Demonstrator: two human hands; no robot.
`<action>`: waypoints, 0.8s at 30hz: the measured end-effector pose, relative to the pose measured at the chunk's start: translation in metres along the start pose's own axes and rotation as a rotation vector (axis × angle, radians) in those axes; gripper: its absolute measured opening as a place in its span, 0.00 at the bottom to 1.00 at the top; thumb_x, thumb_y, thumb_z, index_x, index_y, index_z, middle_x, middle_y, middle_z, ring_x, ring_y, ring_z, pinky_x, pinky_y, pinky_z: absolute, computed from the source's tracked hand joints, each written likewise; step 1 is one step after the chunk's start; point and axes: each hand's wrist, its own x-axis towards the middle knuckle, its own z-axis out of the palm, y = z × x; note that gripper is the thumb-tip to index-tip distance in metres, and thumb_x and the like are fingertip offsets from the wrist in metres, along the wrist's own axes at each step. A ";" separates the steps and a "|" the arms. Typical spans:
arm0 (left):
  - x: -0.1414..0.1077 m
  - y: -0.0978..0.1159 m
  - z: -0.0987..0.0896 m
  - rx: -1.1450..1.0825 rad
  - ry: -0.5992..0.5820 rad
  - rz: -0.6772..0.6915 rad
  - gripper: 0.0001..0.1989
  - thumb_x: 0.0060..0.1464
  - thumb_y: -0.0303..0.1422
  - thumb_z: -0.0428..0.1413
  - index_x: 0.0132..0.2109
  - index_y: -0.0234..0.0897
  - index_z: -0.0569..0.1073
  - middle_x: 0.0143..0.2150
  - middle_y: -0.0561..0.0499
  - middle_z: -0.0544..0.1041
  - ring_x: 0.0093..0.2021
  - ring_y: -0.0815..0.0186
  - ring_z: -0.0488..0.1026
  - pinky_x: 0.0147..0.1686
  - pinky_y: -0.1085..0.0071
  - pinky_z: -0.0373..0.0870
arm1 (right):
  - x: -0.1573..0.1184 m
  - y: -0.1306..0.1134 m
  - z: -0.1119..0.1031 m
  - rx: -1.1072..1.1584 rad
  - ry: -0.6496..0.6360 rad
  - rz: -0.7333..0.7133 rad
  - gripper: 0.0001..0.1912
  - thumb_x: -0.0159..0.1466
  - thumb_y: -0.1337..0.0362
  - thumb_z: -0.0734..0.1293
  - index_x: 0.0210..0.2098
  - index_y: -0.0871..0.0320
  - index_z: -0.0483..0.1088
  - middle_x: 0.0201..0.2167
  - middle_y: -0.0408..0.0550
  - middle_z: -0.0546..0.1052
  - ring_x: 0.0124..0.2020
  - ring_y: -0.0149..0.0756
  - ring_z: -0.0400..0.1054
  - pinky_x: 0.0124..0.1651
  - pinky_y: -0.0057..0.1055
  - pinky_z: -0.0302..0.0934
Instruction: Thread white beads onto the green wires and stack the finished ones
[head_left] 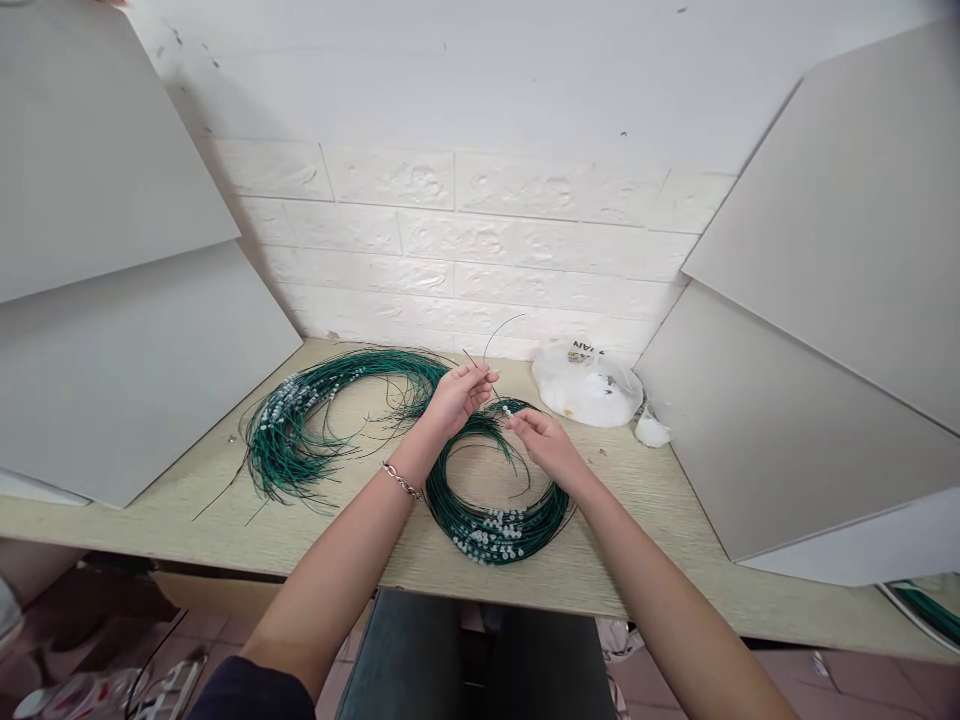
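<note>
Above the table my left hand (459, 393), with a chain bracelet at its wrist, is closed in a pinch on a thin dark cord (487, 340). The cord's loose end curves up from the fingertips, and something small and white shows there. Lower and to the right, my right hand (544, 440) pinches a short row of small white beads (508, 411) on a strand. Beneath both hands lies a round coil of dark green cords (450, 505), with a cluster of white beads (491, 535) along its near side. My left hand partly hides the coil's upper edge.
A larger, open bundle of green cords with white beads (360, 360) lies to the left, its loose ends spread out. A white plastic bag (585, 385) sits against the brick-patterned wall (517, 240). Grey panels (135, 370) (810, 420) stand on both sides.
</note>
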 end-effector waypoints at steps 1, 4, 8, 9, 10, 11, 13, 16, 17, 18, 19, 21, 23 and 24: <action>0.000 0.000 0.000 0.008 0.000 -0.005 0.04 0.44 0.26 0.56 0.27 0.29 0.67 0.27 0.50 0.73 0.20 0.79 0.67 0.20 0.84 0.66 | 0.000 0.000 -0.001 -0.056 0.008 -0.044 0.12 0.53 0.55 0.59 0.26 0.58 0.63 0.15 0.37 0.57 0.16 0.24 0.47 0.19 0.23 0.42; -0.002 0.000 0.001 0.043 -0.018 -0.016 0.04 0.44 0.27 0.56 0.28 0.29 0.68 0.27 0.49 0.74 0.20 0.78 0.67 0.20 0.84 0.66 | -0.001 0.001 -0.003 -0.254 0.054 -0.160 0.12 0.53 0.56 0.59 0.23 0.58 0.64 0.20 0.41 0.63 0.21 0.27 0.54 0.25 0.25 0.47; -0.003 -0.002 0.002 0.102 -0.080 -0.027 0.06 0.44 0.28 0.56 0.30 0.29 0.69 0.29 0.48 0.74 0.21 0.78 0.68 0.20 0.83 0.67 | -0.002 0.003 -0.003 -0.409 0.116 -0.161 0.10 0.55 0.61 0.56 0.27 0.57 0.66 0.22 0.42 0.67 0.24 0.30 0.57 0.29 0.27 0.49; -0.003 -0.002 0.002 0.111 -0.091 -0.032 0.06 0.44 0.29 0.56 0.30 0.29 0.69 0.29 0.48 0.74 0.21 0.78 0.68 0.20 0.83 0.67 | -0.003 0.003 -0.003 -0.407 0.129 -0.147 0.10 0.56 0.62 0.55 0.28 0.57 0.65 0.22 0.42 0.67 0.24 0.31 0.57 0.29 0.27 0.49; -0.003 -0.003 0.002 0.115 -0.097 -0.035 0.06 0.44 0.29 0.56 0.30 0.29 0.69 0.29 0.48 0.74 0.21 0.77 0.68 0.20 0.83 0.67 | -0.004 0.002 -0.002 -0.400 0.142 -0.137 0.10 0.56 0.62 0.54 0.29 0.56 0.65 0.21 0.41 0.66 0.23 0.31 0.57 0.29 0.27 0.49; -0.003 -0.003 0.002 0.115 -0.099 -0.038 0.06 0.44 0.29 0.56 0.30 0.29 0.69 0.29 0.48 0.74 0.21 0.77 0.69 0.20 0.83 0.67 | -0.006 0.000 -0.002 -0.393 0.154 -0.131 0.09 0.56 0.62 0.54 0.29 0.56 0.64 0.20 0.40 0.65 0.23 0.31 0.56 0.29 0.27 0.48; -0.004 -0.002 0.003 0.103 -0.093 -0.040 0.06 0.44 0.29 0.56 0.30 0.29 0.69 0.29 0.48 0.74 0.21 0.77 0.69 0.20 0.83 0.67 | -0.007 -0.002 -0.001 -0.388 0.180 -0.122 0.08 0.56 0.61 0.54 0.27 0.56 0.62 0.18 0.39 0.63 0.22 0.31 0.55 0.28 0.26 0.48; -0.004 -0.003 0.003 0.079 -0.081 -0.050 0.05 0.45 0.28 0.56 0.30 0.29 0.68 0.29 0.47 0.75 0.21 0.77 0.69 0.20 0.83 0.67 | -0.008 -0.003 -0.001 -0.388 0.190 -0.124 0.10 0.57 0.60 0.53 0.24 0.56 0.59 0.16 0.38 0.61 0.21 0.30 0.54 0.27 0.25 0.47; -0.004 -0.003 0.003 0.072 -0.081 -0.053 0.05 0.45 0.28 0.56 0.31 0.29 0.68 0.30 0.47 0.75 0.21 0.77 0.69 0.21 0.83 0.67 | -0.008 -0.003 -0.001 -0.389 0.184 -0.123 0.10 0.57 0.59 0.53 0.23 0.56 0.59 0.16 0.38 0.60 0.21 0.30 0.54 0.26 0.25 0.46; -0.004 -0.003 0.003 0.064 -0.083 -0.055 0.05 0.45 0.28 0.55 0.30 0.29 0.68 0.30 0.47 0.75 0.21 0.77 0.69 0.21 0.83 0.67 | -0.008 -0.003 -0.001 -0.389 0.174 -0.120 0.11 0.56 0.58 0.54 0.22 0.57 0.59 0.15 0.38 0.60 0.20 0.29 0.53 0.25 0.25 0.46; -0.004 -0.003 0.003 0.057 -0.087 -0.055 0.05 0.45 0.28 0.55 0.30 0.29 0.68 0.30 0.47 0.75 0.21 0.77 0.69 0.21 0.83 0.67 | -0.008 -0.002 -0.001 -0.385 0.161 -0.114 0.11 0.56 0.58 0.55 0.22 0.57 0.59 0.14 0.38 0.59 0.19 0.29 0.52 0.24 0.25 0.45; -0.003 -0.004 0.002 0.044 -0.094 -0.053 0.05 0.45 0.28 0.55 0.30 0.29 0.68 0.30 0.47 0.74 0.21 0.77 0.68 0.22 0.83 0.67 | -0.008 -0.001 -0.001 -0.361 0.139 -0.106 0.12 0.55 0.56 0.56 0.23 0.57 0.62 0.13 0.37 0.58 0.17 0.27 0.50 0.22 0.25 0.43; -0.003 -0.004 0.002 0.038 -0.096 -0.048 0.05 0.45 0.28 0.55 0.30 0.29 0.68 0.29 0.48 0.74 0.21 0.78 0.68 0.22 0.83 0.67 | -0.007 0.000 -0.002 -0.323 0.128 -0.121 0.12 0.55 0.55 0.57 0.27 0.56 0.65 0.14 0.38 0.60 0.16 0.27 0.50 0.22 0.25 0.43; -0.003 -0.004 0.001 0.038 -0.095 -0.047 0.05 0.45 0.28 0.56 0.30 0.29 0.68 0.29 0.48 0.74 0.21 0.78 0.68 0.21 0.82 0.67 | -0.007 0.001 -0.002 -0.310 0.131 -0.138 0.12 0.55 0.56 0.57 0.29 0.56 0.66 0.15 0.38 0.62 0.16 0.28 0.51 0.22 0.25 0.45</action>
